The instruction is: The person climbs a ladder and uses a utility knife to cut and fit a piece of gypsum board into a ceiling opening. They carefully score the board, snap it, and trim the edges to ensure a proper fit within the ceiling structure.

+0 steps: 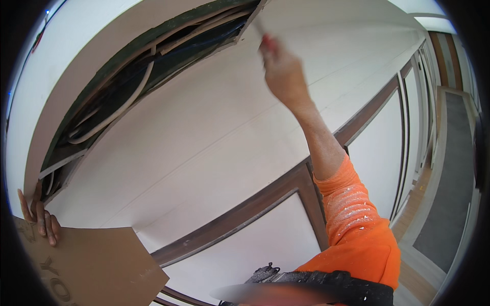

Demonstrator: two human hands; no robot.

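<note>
My right hand (286, 74) is raised at the upper middle, closed around a red-handled tool (270, 43). The tool's thin greyish end is smeared by motion, so its exact kind cannot be made out. It points up beside the corner of a long opening (153, 66) cut in the white panelled surface. Inside that opening run pale conduits (125, 104) and dark cables. At the lower left, fingers of my left hand (43, 219) curl over the top edge of a flat brown cardboard sheet (97, 260). The left forearm is hidden.
Brown trim frames (229, 219) border white panels below the opening. A grey strip of flooring (446, 178) runs along the right. My orange sleeve (352, 214) carries white flakes, and a dusty black strap or bag (326, 280) crosses the bottom.
</note>
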